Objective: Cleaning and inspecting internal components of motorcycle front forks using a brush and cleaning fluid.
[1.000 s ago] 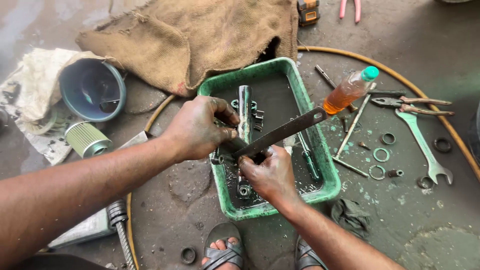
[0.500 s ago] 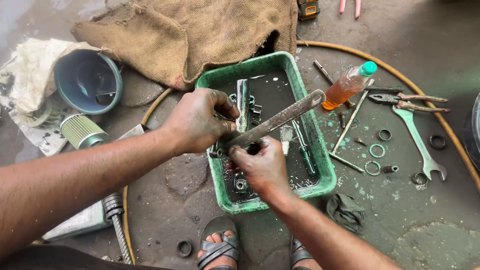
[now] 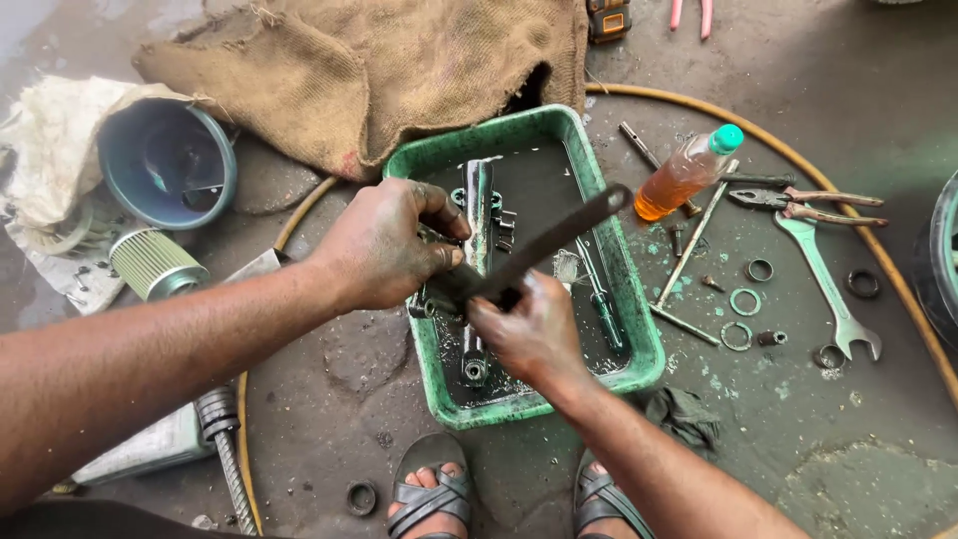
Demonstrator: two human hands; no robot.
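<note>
A green tray (image 3: 639, 329) of dark oily liquid sits on the concrete floor with several metal parts in it, among them a long metal tube (image 3: 478, 215). Over the tray's left side my left hand (image 3: 384, 248) is closed around a small dark metal part. My right hand (image 3: 529, 334) grips the near end of a long flat metal bar (image 3: 559, 238), which slants up to the right over the tray. Both hands are oily and meet at the part.
A bottle of orange liquid (image 3: 687, 174) lies right of the tray, with a spanner (image 3: 828, 289), pliers (image 3: 808, 203), rods and rings. Burlap sacking (image 3: 369, 60) lies behind. A blue bowl (image 3: 165, 165) and a cylindrical filter (image 3: 152, 264) are left. My sandalled feet (image 3: 431, 494) are below.
The flat bar's far end has swung slightly upward and left over the tray. Both hands stay together on the small part.
</note>
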